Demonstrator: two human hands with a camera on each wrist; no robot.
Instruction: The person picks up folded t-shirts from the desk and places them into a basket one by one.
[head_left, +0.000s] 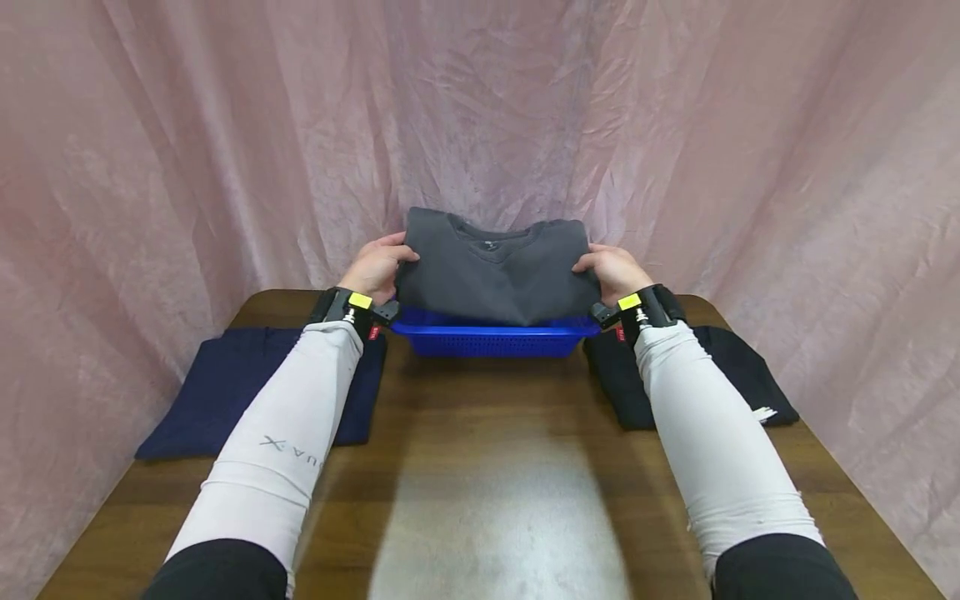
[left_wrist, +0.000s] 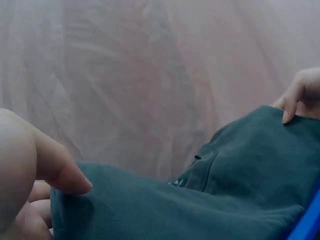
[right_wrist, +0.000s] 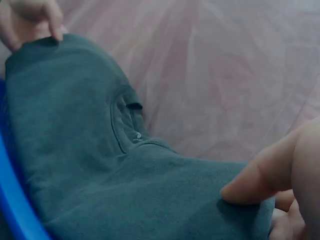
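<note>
Both hands hold a folded dark grey shirt (head_left: 498,279) by its two sides, neckline at the top, over a blue plastic basket (head_left: 495,342). The left hand (head_left: 377,265) pinches the shirt's left edge, thumb on the front and fingers behind. On the opposite edge the right hand (head_left: 617,271) pinches the cloth the same way. In the left wrist view the shirt (left_wrist: 165,210) sags between the hands around its collar. The shirt's lower edge overlaps the basket's inside, and the basket's rim (right_wrist: 17,205) shows along the cloth in the right wrist view.
A folded navy garment (head_left: 225,383) with a red tag lies on the left of the wooden table (head_left: 495,467). To the right lies a folded black garment (head_left: 738,375) with a white mark and a red tag. A pink curtain (head_left: 495,108) hangs close behind the basket.
</note>
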